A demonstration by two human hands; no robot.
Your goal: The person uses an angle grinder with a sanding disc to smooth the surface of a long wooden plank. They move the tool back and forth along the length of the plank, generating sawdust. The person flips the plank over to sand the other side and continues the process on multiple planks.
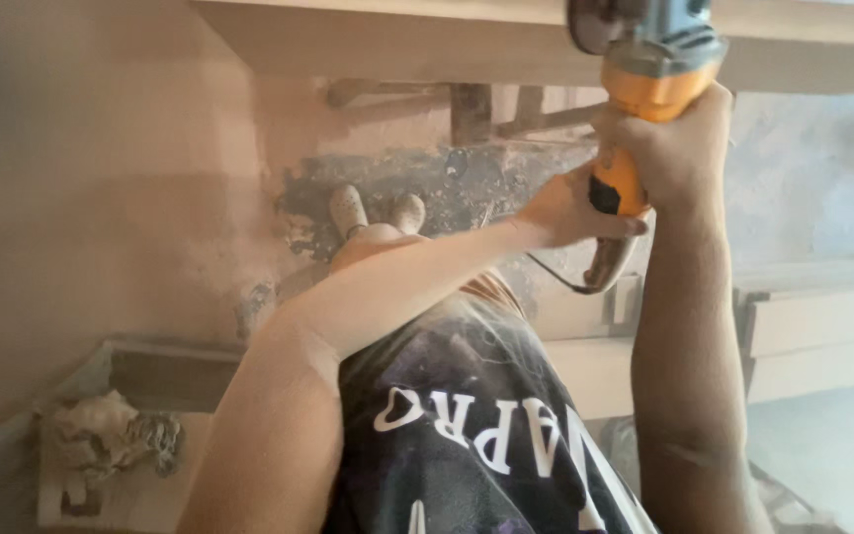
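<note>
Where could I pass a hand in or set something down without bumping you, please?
The dusty floor left of the left hand's forearm looks bare, down to the crumpled rag. Floor right of the right hand's arm is bare too. Between the arms it is crowded: orange grinder, its cord and the shoes.

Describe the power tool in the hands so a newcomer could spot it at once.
Start at the pale wooden beam running across the top of the view. Just under its right part, both arms reach up: the right hand grips the tool's body, the left hand holds its tail end. The angle grinder is the only bright orange thing there, with a grey-blue head against the beam.
</note>
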